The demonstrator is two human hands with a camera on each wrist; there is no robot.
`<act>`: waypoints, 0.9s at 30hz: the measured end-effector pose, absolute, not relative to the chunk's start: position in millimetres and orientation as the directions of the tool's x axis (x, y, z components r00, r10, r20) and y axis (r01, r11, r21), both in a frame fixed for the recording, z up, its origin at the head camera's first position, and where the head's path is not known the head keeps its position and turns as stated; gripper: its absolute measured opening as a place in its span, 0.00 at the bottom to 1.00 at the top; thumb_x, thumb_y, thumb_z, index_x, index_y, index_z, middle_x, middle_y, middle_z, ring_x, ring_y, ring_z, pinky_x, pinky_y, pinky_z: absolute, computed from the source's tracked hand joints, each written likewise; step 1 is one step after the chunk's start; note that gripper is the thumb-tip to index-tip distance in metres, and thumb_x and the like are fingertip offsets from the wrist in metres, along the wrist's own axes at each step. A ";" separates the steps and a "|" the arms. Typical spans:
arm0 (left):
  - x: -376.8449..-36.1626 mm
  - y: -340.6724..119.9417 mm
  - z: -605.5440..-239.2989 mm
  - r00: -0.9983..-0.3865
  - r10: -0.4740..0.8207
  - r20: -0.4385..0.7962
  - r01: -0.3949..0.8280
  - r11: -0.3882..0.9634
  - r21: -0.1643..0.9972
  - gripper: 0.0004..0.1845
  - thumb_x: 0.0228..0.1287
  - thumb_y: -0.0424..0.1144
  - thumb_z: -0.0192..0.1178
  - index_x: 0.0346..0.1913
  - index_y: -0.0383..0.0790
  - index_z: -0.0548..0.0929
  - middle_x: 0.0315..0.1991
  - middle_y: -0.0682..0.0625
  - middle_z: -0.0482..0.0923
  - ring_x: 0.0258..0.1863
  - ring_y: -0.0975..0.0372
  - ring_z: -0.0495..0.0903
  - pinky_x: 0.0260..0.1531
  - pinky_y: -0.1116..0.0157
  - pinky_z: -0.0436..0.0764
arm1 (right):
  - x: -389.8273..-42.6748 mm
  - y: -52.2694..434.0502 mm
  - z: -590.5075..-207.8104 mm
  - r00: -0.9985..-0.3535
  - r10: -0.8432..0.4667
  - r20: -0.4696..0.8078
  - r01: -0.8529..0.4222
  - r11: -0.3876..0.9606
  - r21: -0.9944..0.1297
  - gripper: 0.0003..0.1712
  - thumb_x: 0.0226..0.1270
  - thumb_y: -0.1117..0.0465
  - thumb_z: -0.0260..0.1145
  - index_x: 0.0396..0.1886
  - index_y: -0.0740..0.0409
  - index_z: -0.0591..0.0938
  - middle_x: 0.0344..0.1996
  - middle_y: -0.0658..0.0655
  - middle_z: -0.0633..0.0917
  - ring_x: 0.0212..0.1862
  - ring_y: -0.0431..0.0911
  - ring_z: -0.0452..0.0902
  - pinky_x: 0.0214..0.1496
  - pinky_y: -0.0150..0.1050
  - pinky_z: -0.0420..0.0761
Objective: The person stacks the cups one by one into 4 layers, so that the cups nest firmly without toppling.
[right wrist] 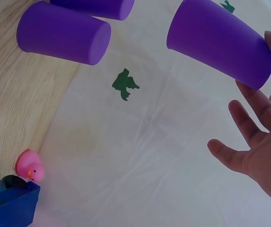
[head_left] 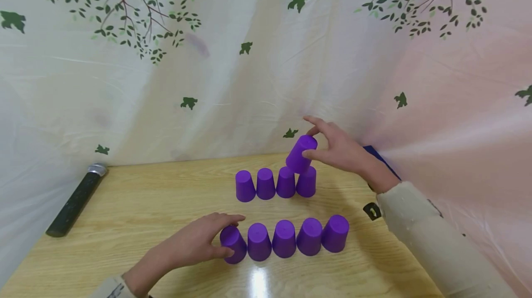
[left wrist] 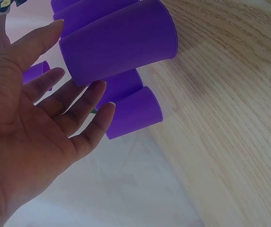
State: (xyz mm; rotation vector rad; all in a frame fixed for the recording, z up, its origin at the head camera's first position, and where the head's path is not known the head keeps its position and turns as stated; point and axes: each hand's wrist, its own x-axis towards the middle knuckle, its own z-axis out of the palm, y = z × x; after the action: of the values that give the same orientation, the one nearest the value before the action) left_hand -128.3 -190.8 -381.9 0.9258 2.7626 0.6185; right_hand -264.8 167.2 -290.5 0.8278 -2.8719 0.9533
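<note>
My right hand (head_left: 338, 150) pinches a purple cup (head_left: 300, 155) between thumb and fingers. That cup is upside down and tilted, just above the right end of a back row of upturned purple cups (head_left: 266, 183). In the right wrist view the held cup (right wrist: 221, 42) is off the table. My left hand (head_left: 195, 241) is around the leftmost cup (head_left: 234, 245) of a front row, its thumb before the cup and its fingers relaxed. In the left wrist view that cup (left wrist: 121, 40) lies beside the fingertips; firm contact is unclear. More front-row cups (head_left: 284, 239) stand to its right.
A black microphone (head_left: 76, 201) with a silver head lies at the table's left. By the right forearm are a blue container (right wrist: 12, 205), a pink toy duck (right wrist: 30, 165) and a small black object (head_left: 371, 211). A leaf-patterned curtain (head_left: 232, 81) hangs behind the table.
</note>
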 end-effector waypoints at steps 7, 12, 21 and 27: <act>-128.8 -191.4 -383.0 -0.793 0.609 -0.020 0.539 0.716 0.444 0.35 0.61 0.50 0.69 0.70 0.47 0.72 0.56 0.51 0.83 0.55 0.58 0.81 0.56 0.56 0.81 | -271.2 169.8 -292.3 -0.877 -0.442 0.187 -0.467 0.693 -0.549 0.50 0.64 0.49 0.71 0.80 0.45 0.55 0.60 0.59 0.80 0.70 0.59 0.65 0.69 0.65 0.67; -129.6 -191.7 -383.3 -0.793 0.608 -0.027 0.535 0.718 0.445 0.35 0.61 0.50 0.69 0.71 0.48 0.72 0.56 0.51 0.83 0.55 0.58 0.80 0.55 0.57 0.81 | -274.4 170.8 -294.9 -0.884 -0.433 0.178 -0.455 0.707 -0.541 0.51 0.64 0.49 0.71 0.80 0.47 0.55 0.60 0.60 0.80 0.70 0.60 0.66 0.68 0.64 0.69; -131.2 -192.1 -384.7 -0.795 0.605 -0.040 0.526 0.722 0.450 0.35 0.61 0.50 0.70 0.70 0.47 0.72 0.57 0.52 0.83 0.56 0.58 0.80 0.57 0.56 0.81 | -282.3 169.1 -302.3 -0.901 -0.425 0.092 -0.402 0.733 -0.549 0.52 0.64 0.48 0.70 0.81 0.43 0.52 0.62 0.59 0.78 0.68 0.58 0.68 0.65 0.62 0.73; -131.8 -192.4 -386.1 -0.794 0.607 -0.035 0.532 0.721 0.443 0.35 0.61 0.50 0.70 0.70 0.47 0.72 0.56 0.52 0.83 0.56 0.58 0.80 0.56 0.56 0.81 | -284.6 166.7 -306.2 -0.899 -0.432 0.072 -0.398 0.736 -0.548 0.52 0.64 0.49 0.70 0.81 0.44 0.51 0.62 0.59 0.77 0.68 0.58 0.67 0.64 0.62 0.74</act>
State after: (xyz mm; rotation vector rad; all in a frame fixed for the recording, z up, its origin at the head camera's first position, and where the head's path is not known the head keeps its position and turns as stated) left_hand -131.8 -192.4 -386.1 0.9174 2.7470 0.6256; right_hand -284.6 166.7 -306.2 0.7140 -2.9826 0.9198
